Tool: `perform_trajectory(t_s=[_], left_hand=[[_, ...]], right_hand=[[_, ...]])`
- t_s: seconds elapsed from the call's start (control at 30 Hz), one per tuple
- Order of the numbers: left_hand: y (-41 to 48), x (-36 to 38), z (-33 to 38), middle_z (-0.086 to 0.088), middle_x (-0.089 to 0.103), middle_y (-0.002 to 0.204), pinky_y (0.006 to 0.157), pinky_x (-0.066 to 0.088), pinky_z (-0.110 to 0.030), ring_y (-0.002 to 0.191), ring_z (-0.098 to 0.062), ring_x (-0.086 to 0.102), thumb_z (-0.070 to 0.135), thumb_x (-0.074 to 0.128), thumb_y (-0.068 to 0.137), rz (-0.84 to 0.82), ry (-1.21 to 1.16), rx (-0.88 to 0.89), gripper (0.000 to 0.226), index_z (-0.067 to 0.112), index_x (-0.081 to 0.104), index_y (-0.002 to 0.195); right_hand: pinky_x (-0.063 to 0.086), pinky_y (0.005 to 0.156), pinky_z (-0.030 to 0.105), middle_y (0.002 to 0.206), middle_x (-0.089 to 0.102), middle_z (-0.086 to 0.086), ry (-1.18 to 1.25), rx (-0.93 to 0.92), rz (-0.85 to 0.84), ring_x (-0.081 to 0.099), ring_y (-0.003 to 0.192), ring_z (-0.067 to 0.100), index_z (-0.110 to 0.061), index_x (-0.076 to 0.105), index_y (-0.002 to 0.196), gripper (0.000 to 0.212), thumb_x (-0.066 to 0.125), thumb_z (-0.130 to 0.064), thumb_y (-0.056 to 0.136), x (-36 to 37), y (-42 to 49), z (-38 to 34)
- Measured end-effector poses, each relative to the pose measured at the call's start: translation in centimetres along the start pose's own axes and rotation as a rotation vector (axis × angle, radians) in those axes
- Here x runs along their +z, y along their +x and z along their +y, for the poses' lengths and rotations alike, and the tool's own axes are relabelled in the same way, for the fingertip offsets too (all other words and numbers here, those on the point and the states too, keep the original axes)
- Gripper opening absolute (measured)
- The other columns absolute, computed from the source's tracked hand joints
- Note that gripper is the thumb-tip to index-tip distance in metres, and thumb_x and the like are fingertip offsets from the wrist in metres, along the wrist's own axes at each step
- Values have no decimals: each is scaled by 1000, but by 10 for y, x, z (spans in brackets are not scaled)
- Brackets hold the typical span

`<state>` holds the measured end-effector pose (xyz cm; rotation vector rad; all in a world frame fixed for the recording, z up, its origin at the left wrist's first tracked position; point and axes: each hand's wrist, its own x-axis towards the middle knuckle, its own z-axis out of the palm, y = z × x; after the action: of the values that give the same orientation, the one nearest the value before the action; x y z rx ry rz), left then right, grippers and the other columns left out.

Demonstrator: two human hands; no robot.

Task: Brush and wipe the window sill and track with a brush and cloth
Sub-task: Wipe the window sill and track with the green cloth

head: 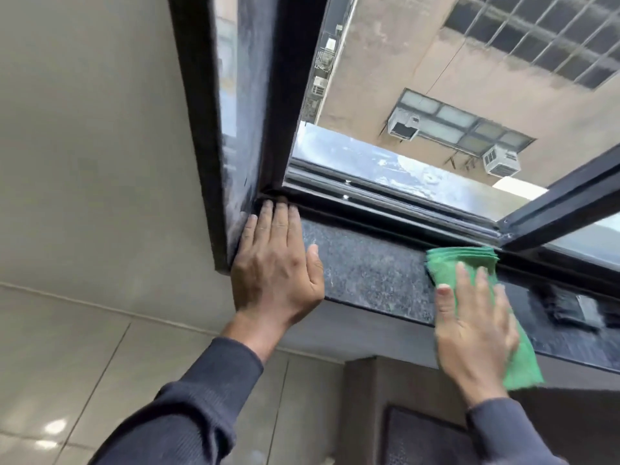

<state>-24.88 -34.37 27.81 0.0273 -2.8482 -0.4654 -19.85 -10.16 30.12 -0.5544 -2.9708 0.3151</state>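
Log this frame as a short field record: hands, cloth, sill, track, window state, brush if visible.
left hand: flat on the sill's left end, fingers at the frame corner
right hand: palm pressing the green cloth onto the sill
sill: dark speckled stone, dusty
track: dark rails, uncovered
window: open, sash at right
brush: blurred dark object on sill, cannot confirm

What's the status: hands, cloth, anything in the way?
Left hand flat on sill, empty. Right hand pressing cloth on sill beside track. Dark object on sill to the right.
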Motion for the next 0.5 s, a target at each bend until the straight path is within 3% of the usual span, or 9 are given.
perform_trajectory(t_s=[0.13,0.23,0.3,0.37,0.4,0.5], left_hand=[[2,-7,4,-16,46,150,120,25,-45,142,-30,38,31,36,86,17,-121,-31,62,4,44,141],[10,-27,11,-12,51,147,119,27,-33,139,-22,43,23,32,84,117,-615,-280,59,5,52,136],[9,-37,19,-14,54,144,117,30,-28,137,-21,46,20,33,86,255,-774,-334,55,3,55,133],[0,-37,40,-17,51,145,119,29,-38,139,-27,43,19,35,89,271,-698,-179,51,2,53,134],[-5,-31,57,-18,45,150,121,25,-44,143,-30,37,25,35,90,177,-625,-75,53,4,49,137],[-21,-7,106,-16,12,163,118,-6,-63,150,-38,5,52,35,86,-180,-274,32,77,7,28,149]], right_hand=[[3,117,48,164,16,-2,44,-204,-38,5,151,23,-40,20,151,76,0,-74,85,24,-25,-97],[11,116,44,160,30,-6,191,-333,-129,17,148,19,-42,36,145,57,19,-59,93,18,-18,-127],[23,117,34,151,46,-6,452,-367,-149,34,141,12,-33,53,137,44,40,-37,96,2,-5,-109],[29,115,26,142,56,-1,590,-365,-75,45,133,7,-20,62,131,41,52,-9,92,-10,7,-75],[28,114,22,139,59,2,549,-333,-7,47,131,7,-18,64,129,44,52,-2,89,-14,14,-55],[25,111,21,138,59,6,367,-175,73,48,131,14,-17,63,129,46,44,-14,87,-13,26,-4]])
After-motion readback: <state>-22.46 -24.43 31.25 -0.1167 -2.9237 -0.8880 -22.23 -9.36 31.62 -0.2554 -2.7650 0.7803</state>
